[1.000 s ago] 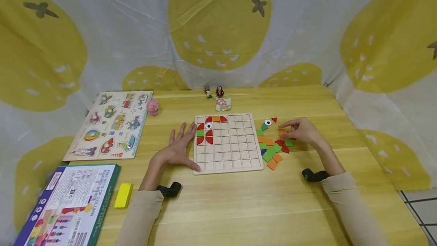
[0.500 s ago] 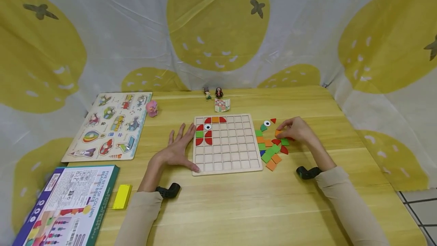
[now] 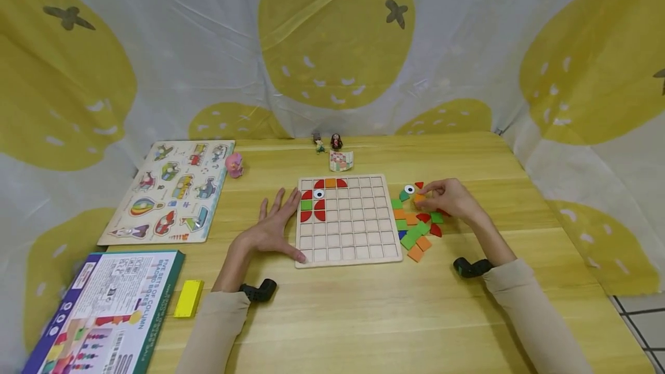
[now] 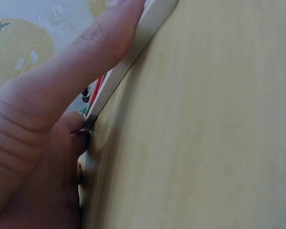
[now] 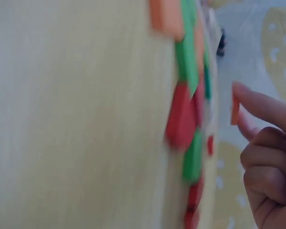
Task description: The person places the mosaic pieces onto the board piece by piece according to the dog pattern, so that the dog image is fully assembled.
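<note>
My left hand [image 3: 271, 232] rests with spread fingers along the left edge of a wooden grid board [image 3: 358, 240]. Its thumb [image 4: 93, 52] lies on the board's side in the left wrist view. In the board's upper left cells sit several red quarter-round tiles, an orange square, a green square [image 3: 306, 205] and a white eye tile [image 3: 318, 194]. Right of the board, my right hand [image 3: 451, 198] pinches an orange tile [image 5: 235, 113] between thumb and index finger, raised above the tabletop. Loose green tiles [image 3: 414, 235], orange, red and blue ones lie below it, beside another eye tile [image 3: 409, 189].
A small picture card [image 3: 341, 160] and two figurines [image 3: 336, 141] stand behind the board. At the left are a peg puzzle [image 3: 116, 221], a pink toy [image 3: 234, 164], a boxed set [image 3: 116, 287] and a yellow block [image 3: 189, 298].
My right hand has taken an orange tile from the loose pile and moved slightly left with it. The left hand stays at the board's edge.
</note>
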`<state>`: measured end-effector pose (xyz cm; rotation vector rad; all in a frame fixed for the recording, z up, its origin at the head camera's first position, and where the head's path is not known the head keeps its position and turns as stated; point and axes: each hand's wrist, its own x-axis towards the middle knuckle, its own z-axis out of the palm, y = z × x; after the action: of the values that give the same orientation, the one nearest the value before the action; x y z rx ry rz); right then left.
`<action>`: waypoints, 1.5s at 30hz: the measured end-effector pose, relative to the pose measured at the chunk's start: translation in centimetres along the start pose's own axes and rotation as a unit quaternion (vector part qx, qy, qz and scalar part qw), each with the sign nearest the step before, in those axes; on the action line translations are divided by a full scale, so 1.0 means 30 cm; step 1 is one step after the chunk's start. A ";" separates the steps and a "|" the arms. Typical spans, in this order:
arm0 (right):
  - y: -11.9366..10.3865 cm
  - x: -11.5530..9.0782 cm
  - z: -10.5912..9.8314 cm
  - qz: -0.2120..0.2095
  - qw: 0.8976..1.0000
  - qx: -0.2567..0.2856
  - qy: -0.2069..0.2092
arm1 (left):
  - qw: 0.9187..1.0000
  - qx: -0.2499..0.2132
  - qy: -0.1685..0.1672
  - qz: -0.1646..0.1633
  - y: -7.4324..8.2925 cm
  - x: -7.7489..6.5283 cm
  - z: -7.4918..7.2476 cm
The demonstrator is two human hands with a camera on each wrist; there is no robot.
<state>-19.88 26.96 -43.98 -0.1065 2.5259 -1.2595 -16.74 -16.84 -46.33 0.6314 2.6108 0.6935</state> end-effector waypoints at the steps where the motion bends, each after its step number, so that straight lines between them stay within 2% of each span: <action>1: -0.022 0.001 0.015 -0.010 1.000 0.009 -0.006 | 1.000 0.000 0.000 0.000 0.000 -0.001 0.000; 4: -0.115 0.011 0.093 -0.024 0.999 0.024 -0.028 | 1.000 -0.001 0.004 0.001 -0.001 -0.004 0.001; 10: -0.288 0.065 0.320 -0.037 0.997 0.021 -0.066 | 1.000 -0.003 0.003 0.007 0.003 -0.005 0.001; 13: -0.330 0.092 0.401 -0.040 0.997 0.011 -0.064 | 1.000 -0.002 0.003 0.008 0.005 -0.004 0.003; 17: -0.348 0.113 0.450 -0.037 0.998 -0.004 -0.043 | 1.000 0.003 0.003 0.006 0.004 -0.001 0.004; 23: -0.337 0.116 0.453 -0.041 0.999 -0.001 -0.034 | 1.000 0.003 0.004 0.006 -0.002 0.001 0.003; 33: -0.350 0.134 0.467 -0.064 0.996 -0.007 -0.056 | 1.000 0.005 0.003 0.006 -0.004 0.000 0.000; 36: -0.342 0.136 0.452 -0.078 0.994 -0.018 -0.079 | 1.000 0.004 0.001 0.005 0.001 0.004 0.000; 40: -0.306 0.132 0.392 -0.102 0.990 -0.015 -0.097 | 1.000 0.001 0.001 0.005 0.005 0.005 0.000; 45: -0.210 0.078 0.220 -0.075 0.996 -0.017 -0.051 | 1.000 -0.004 0.001 0.003 0.011 0.001 -0.002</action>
<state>-20.50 17.58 -43.30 -0.3665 2.4899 -1.2326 -16.69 -16.60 -46.10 0.6357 2.6080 0.7066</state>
